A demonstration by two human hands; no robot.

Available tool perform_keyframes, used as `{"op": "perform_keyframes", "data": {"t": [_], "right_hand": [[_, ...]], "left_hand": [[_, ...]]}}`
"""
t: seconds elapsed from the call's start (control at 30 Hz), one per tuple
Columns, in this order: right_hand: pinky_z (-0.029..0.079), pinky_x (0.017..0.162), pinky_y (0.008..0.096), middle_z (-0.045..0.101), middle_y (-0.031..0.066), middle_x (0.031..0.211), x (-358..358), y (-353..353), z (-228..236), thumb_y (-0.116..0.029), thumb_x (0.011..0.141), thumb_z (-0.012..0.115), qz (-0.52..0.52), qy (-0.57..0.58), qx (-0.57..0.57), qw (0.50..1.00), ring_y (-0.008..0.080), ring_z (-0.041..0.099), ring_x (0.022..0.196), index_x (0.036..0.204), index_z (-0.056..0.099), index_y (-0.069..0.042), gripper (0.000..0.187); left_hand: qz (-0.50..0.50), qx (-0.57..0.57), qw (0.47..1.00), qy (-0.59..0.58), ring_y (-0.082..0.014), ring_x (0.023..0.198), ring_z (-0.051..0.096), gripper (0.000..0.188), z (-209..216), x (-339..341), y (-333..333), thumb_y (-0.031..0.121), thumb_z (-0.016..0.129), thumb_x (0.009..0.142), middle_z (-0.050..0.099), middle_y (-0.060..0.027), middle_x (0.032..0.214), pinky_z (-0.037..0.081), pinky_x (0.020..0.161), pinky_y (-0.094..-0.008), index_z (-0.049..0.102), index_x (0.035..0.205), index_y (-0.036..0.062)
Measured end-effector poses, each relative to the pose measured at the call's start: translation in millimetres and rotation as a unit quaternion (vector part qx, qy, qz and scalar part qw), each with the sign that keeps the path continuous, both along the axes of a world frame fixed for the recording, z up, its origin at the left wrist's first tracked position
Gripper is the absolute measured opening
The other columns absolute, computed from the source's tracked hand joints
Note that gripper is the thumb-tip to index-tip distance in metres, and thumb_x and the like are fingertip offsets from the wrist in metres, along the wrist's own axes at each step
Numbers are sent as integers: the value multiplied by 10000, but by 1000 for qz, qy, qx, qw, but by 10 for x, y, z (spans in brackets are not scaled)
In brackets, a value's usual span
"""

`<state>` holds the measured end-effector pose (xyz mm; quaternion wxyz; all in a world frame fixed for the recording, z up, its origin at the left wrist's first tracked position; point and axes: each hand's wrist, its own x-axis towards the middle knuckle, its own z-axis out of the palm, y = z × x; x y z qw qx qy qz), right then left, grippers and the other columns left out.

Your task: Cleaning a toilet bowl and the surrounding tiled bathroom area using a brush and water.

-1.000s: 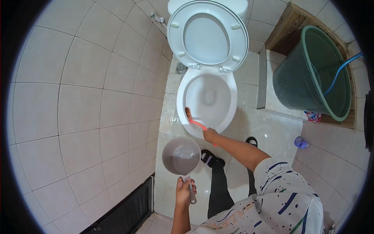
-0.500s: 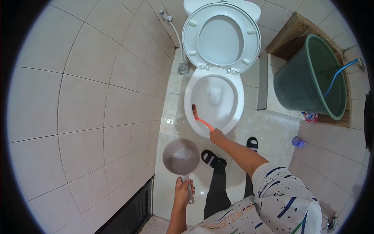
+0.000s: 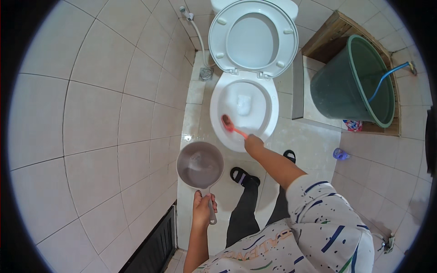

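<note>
My left hand (image 3: pixel 205 207) is closed round the handle of a grey-brown water dipper (image 3: pixel 182 167), held level left of my feet, with some water in it. In my right hand (image 3: pixel 254 144) is the orange handle of a toilet brush (image 3: pixel 229 124). Its dark-bristled head is inside the white toilet bowl (image 3: pixel 273 107), close to the front left wall. Foamy-looking water lies at the bottom of the bowl. Behind it the toilet seat and lid (image 3: pixel 289 48) stand raised.
At the right, a large green water bucket (image 3: pixel 334 84) with a blue hose (image 3: pixel 382 83) stands on a tiled ledge. A purple bottle (image 3: pixel 340 154) lies on the floor below. Left of the toilet are a bidet sprayer (image 3: pixel 186 13) and a floor drain (image 3: pixel 205 73). A dark door (image 3: pixel 152 243) is at lower left.
The dipper has come up and left, and looks slightly larger. The brush head has turned on its handle, still at the bowl's left side. The whole view has shifted a little.
</note>
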<state>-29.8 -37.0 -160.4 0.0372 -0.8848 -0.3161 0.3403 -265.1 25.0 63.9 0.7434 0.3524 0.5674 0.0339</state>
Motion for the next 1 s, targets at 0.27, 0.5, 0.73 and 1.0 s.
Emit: {"op": "perform_keyframes", "data": {"t": [0.27, 0.5, 0.73, 1.0], "right_hand": [[474, 605, 388, 591, 147, 813, 883, -600, 495, -137, 767, 440, -17, -58, -201, 978, 281, 588, 761, 925, 508, -49, 193], [463, 572, 406, 589, 151, 773, 1920, -719, 875, -210, 784, 428, -16, -161, -61, 985, 302, 582, 712, 926, 490, -52, 221], [439, 569, 417, 585, 148, 712, 2140, -1585, 1292, -327, 796, 412, 91, -88, -79, 989, 297, 572, 665, 892, 488, -38, 314], [447, 592, 413, 590, 151, 751, 2649, -1448, 912, -377, 788, 418, -35, -158, 22, 987, 304, 575, 699, 839, 529, -49, 350]], "left_hand": [[-23, -1, 1000, 18, -112, 477, 443, 60, 39, -33, -41, 89, 383, 785, 466, -38, 668, 375, 394, -233, 325, 778, 104], [-11, 5, 1000, 18, -112, 457, 430, 69, 77, 345, -273, 100, 374, 790, 446, -34, 649, 363, 385, -244, 308, 808, 99], [7, -7, 1000, 23, -116, 473, 443, 82, 197, 842, -649, 100, 388, 780, 454, -34, 659, 371, 389, -238, 309, 776, 121], [-11, 9, 1000, 12, -122, 474, 436, 82, 360, 1509, -939, 106, 390, 785, 454, -44, 665, 371, 399, -238, 308, 792, 111]]}}
